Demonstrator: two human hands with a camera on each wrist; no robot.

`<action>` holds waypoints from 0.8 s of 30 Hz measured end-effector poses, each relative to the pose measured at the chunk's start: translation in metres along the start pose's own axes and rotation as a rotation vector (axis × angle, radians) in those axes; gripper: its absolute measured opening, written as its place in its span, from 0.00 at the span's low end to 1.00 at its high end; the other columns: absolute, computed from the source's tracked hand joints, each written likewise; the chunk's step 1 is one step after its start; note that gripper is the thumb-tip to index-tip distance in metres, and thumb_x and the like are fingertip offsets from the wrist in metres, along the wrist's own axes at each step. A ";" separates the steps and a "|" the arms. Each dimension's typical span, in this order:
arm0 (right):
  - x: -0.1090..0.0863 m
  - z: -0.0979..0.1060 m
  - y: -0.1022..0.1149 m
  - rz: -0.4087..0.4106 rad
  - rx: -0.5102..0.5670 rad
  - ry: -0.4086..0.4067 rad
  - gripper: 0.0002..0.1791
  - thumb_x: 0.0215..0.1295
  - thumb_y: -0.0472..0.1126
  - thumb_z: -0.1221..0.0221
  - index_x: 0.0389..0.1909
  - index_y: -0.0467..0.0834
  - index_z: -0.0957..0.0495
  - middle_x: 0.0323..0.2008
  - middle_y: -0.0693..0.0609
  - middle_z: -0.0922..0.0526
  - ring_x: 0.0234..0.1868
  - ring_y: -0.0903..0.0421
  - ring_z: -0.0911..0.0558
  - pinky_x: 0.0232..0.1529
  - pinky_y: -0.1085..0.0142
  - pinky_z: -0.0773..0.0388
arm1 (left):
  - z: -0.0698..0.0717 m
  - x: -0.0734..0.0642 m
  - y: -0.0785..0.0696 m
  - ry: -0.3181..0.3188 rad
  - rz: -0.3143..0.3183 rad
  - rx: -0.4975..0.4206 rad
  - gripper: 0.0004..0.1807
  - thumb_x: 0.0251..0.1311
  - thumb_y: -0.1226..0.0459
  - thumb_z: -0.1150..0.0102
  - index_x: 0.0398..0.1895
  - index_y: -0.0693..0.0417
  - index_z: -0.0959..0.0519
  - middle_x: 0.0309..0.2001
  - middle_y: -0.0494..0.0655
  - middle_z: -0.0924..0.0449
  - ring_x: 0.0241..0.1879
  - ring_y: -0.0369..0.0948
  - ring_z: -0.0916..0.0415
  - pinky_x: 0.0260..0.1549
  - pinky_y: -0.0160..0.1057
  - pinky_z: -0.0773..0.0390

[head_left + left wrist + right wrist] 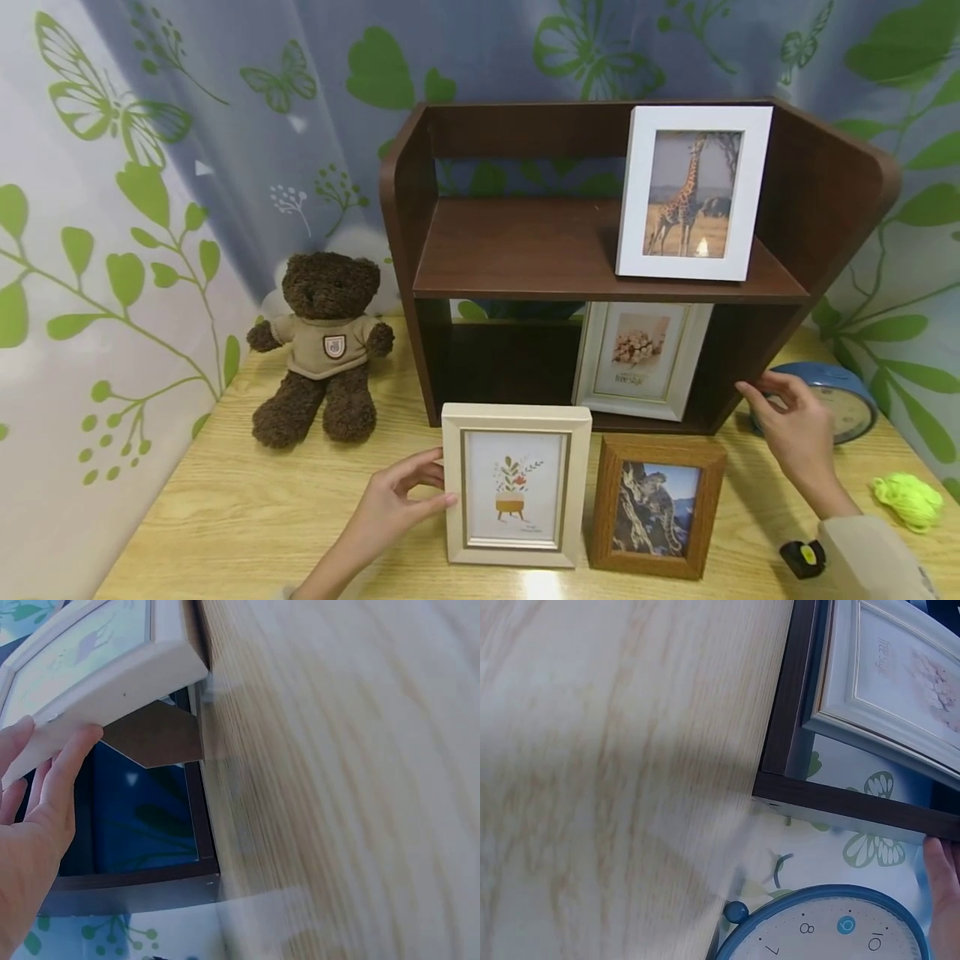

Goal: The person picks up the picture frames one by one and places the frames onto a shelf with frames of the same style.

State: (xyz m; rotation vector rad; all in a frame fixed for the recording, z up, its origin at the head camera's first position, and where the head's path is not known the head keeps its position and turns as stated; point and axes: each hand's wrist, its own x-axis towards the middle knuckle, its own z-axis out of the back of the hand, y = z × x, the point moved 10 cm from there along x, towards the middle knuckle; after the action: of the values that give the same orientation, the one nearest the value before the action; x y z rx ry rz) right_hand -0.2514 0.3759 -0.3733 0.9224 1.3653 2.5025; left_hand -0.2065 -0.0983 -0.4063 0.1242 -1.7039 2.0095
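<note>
A cream picture frame [513, 556] with a potted-plant print stands on the table before the dark brown shelf [517, 250]. My left hand [386, 508] holds its left edge, thumb at the front edge and fingers reaching behind. In the left wrist view, the frame's brown back stand [154, 735] is folded out. My right hand [798, 425] is at the shelf's right side, fingertips at the panel and nothing gripped. Just behind that hand sits a blue alarm clock [832, 379], partly covered by it. Beside the cream frame stands a brown wooden picture frame [609, 500] with a leopard photo.
On the upper shelf stands a white giraffe picture frame [633, 192]; a silvery-white flower picture frame [695, 350] leans in the lower compartment. A teddy bear [326, 350] sits left of the shelf. Yellow-green yarn [907, 500] and a small black item [802, 560] lie at right.
</note>
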 end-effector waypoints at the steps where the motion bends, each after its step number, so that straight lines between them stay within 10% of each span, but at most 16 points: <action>1: 0.000 0.000 0.001 0.004 -0.005 0.002 0.10 0.57 0.34 0.34 0.35 0.51 0.22 0.29 0.82 0.25 0.34 0.84 0.26 0.30 0.89 0.31 | 0.000 0.000 0.000 -0.004 0.004 0.001 0.26 0.49 0.75 0.33 0.53 0.76 0.27 0.35 0.64 0.19 0.36 0.34 0.20 0.43 0.36 0.19; 13: -0.001 -0.001 0.006 0.041 -0.029 0.019 0.08 0.58 0.34 0.35 0.37 0.46 0.22 0.30 0.83 0.27 0.34 0.86 0.27 0.31 0.90 0.31 | 0.000 0.001 -0.007 -0.016 -0.050 -0.013 0.26 0.49 0.79 0.35 0.54 0.80 0.30 0.34 0.66 0.20 0.36 0.32 0.21 0.42 0.32 0.20; 24: 0.000 -0.002 0.005 0.045 -0.033 0.019 0.11 0.58 0.33 0.35 0.39 0.34 0.23 0.30 0.83 0.28 0.33 0.87 0.28 0.32 0.90 0.31 | 0.006 0.003 -0.005 -0.039 -0.059 -0.049 0.26 0.47 0.82 0.36 0.52 0.82 0.31 0.36 0.47 0.19 0.36 0.30 0.22 0.36 0.32 0.18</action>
State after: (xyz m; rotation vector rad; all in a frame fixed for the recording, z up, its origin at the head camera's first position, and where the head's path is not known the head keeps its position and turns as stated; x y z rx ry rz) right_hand -0.2520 0.3711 -0.3699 0.9354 1.3188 2.5655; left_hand -0.2083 -0.1027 -0.3999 0.1956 -1.7522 1.9331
